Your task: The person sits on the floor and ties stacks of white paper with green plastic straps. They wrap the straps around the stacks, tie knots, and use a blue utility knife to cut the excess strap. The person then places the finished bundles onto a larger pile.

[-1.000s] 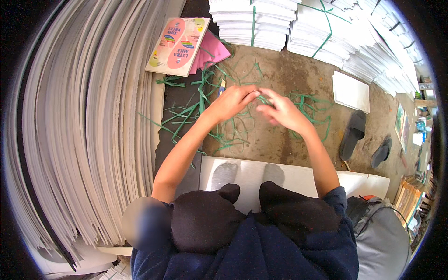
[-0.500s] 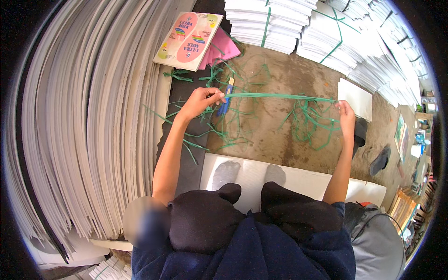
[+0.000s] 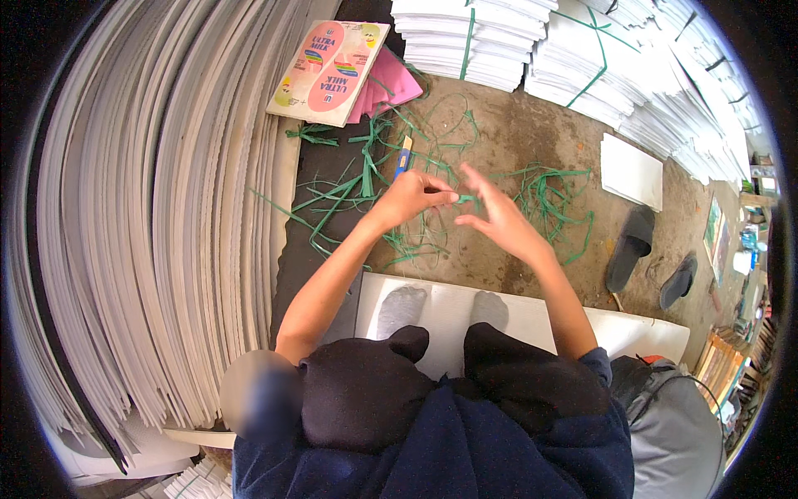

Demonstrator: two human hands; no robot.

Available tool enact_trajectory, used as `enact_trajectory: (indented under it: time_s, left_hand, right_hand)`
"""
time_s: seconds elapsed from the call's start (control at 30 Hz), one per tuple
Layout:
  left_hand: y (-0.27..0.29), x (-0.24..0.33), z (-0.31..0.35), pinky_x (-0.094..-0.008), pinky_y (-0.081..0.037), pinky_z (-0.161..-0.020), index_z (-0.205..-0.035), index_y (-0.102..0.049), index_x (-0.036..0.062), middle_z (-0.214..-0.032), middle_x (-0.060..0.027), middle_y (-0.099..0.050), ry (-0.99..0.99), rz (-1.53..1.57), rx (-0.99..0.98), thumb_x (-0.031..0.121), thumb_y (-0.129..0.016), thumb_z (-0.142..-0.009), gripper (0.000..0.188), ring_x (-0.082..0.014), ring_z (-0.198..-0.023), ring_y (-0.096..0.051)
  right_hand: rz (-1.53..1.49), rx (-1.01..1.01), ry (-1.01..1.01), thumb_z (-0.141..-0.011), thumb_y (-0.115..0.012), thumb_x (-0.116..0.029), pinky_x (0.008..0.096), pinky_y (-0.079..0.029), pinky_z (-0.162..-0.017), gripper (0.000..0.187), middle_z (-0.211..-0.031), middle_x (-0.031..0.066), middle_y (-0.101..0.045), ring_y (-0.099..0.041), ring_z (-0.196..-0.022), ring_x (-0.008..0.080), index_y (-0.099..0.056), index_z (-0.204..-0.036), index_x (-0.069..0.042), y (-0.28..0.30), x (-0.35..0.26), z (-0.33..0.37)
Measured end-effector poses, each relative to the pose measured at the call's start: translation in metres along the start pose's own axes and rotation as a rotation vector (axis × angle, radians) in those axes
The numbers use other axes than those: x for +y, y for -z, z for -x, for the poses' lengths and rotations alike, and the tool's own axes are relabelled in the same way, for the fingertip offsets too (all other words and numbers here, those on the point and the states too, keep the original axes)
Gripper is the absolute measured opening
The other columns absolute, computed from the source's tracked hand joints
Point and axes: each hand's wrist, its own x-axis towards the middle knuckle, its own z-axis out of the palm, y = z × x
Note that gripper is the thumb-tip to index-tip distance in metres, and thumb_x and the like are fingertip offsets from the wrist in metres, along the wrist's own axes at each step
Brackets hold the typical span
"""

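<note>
My left hand (image 3: 416, 198) pinches a green plastic strap (image 3: 468, 199), whose short end sticks out beyond the fingertips. Close to its right side is my right hand (image 3: 500, 214), fingers and thumb spread apart around that end. Whether the right hand touches the strap is hard to see. Just behind my left hand a blue cutter knife (image 3: 404, 158) lies on the floor. Loose green straps are tangled beneath and beside both hands, one heap (image 3: 544, 200) to the right and another (image 3: 366, 166) to the left.
Tall stacks of paper sheets (image 3: 166, 183) line the left side. Strapped white paper bundles (image 3: 470, 46) stand at the back. A printed pink and cream board (image 3: 328, 71) rests on pink sheets (image 3: 391, 87). To the right are a white block (image 3: 632, 172) and dark slippers (image 3: 630, 249). My feet rest on a white board (image 3: 532, 314).
The strap was stretched wide between both hands. My hands have come together in the middle, and the right hand has opened, leaving the left holding the strap.
</note>
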Motion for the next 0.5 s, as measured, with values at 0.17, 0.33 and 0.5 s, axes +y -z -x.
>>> enact_trajectory:
  time_s: [0.17, 0.33, 0.5]
  left_hand:
    - [0.007, 0.000, 0.010, -0.0207, -0.047, -0.056, -0.085, -0.065, -0.0004, -0.071, -0.0042, -0.064, 0.042, 0.118, 0.089, 0.016, -0.064, -0.077, 0.019, -0.0073, -0.061, -0.057]
    - [0.017, -0.007, 0.019, -0.0195, -0.043, -0.057, -0.087, -0.064, -0.0010, -0.073, -0.0029, -0.063, 0.047, 0.306, 0.217, 0.017, -0.065, -0.077, 0.021, -0.0058, -0.061, -0.053]
    - [0.021, -0.019, 0.024, -0.0194, -0.042, -0.054, -0.078, -0.062, -0.0003, -0.070, -0.0024, -0.061, 0.036, 0.222, 0.278, 0.016, -0.067, -0.075, 0.017, -0.0060, -0.060, -0.053]
  right_hand:
    - [0.075, -0.016, -0.048, -0.086, -0.047, -0.016, 0.0348, -0.041, -0.058, 0.018, -0.068, 0.0150, -0.055, -0.055, -0.061, 0.0252, -0.056, -0.084, -0.001, 0.012, 0.006, 0.003]
    - [0.061, -0.019, -0.213, -0.089, -0.042, -0.014, 0.0279, -0.038, -0.057, 0.021, -0.064, 0.0087, -0.050, -0.044, -0.055, 0.0175, -0.052, -0.078, 0.000, 0.023, 0.006, 0.004]
    - [0.254, -0.025, -0.143, -0.087, -0.047, -0.017, 0.0312, -0.041, -0.065, 0.017, -0.079, 0.0109, -0.055, -0.050, -0.066, 0.0224, -0.053, -0.093, -0.002, 0.018, 0.010, 0.000]
